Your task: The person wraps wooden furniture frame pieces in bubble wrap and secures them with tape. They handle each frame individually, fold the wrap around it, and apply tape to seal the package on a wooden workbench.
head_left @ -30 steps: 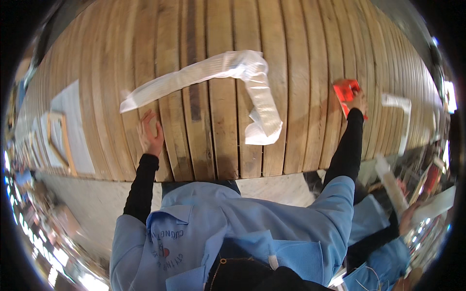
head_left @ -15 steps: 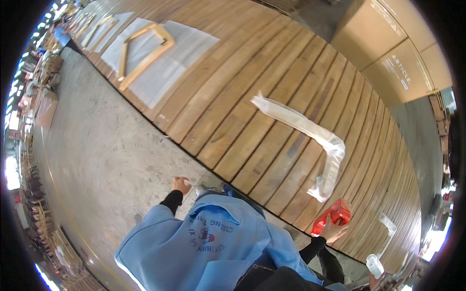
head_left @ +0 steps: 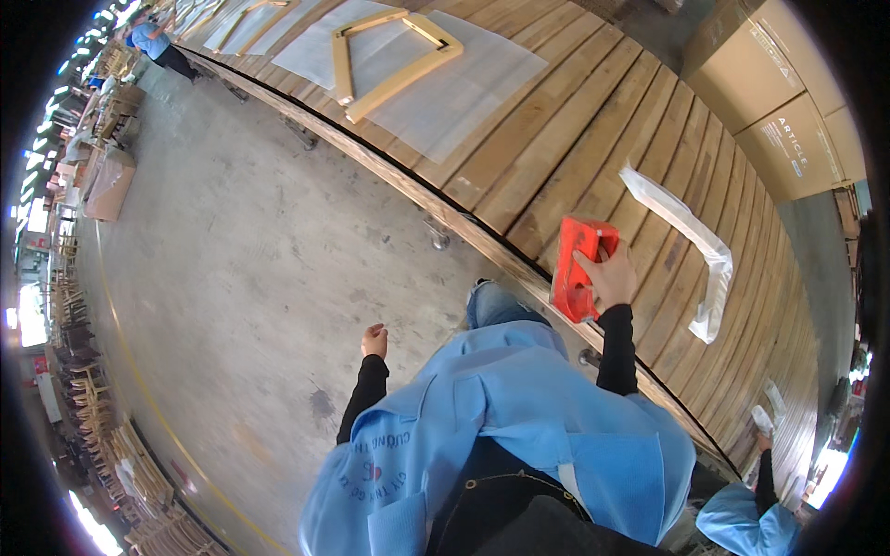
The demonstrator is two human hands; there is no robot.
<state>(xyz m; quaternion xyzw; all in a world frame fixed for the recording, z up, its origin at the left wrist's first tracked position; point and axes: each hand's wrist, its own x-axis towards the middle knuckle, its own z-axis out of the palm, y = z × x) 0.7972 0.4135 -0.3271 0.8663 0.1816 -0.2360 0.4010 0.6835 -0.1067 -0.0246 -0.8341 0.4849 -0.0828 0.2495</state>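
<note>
Right hand (head_left: 609, 276) gripping red tape dispenser (head_left: 577, 269); left hand (head_left: 375, 341) empty.

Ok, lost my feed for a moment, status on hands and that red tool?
Right hand grips red tape dispenser over the plank table. Left hand free, loosely curled above the floor. White plastic strip lies beside.

Red tool (head_left: 577, 269), pale plastic strip (head_left: 691, 243), brown planked table (head_left: 593, 120).

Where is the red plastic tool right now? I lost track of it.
In the head view, the red plastic tool is in the right hand, right of centre, over the near edge of the long wooden slatted table, left of the crumpled clear plastic wrap.
</note>
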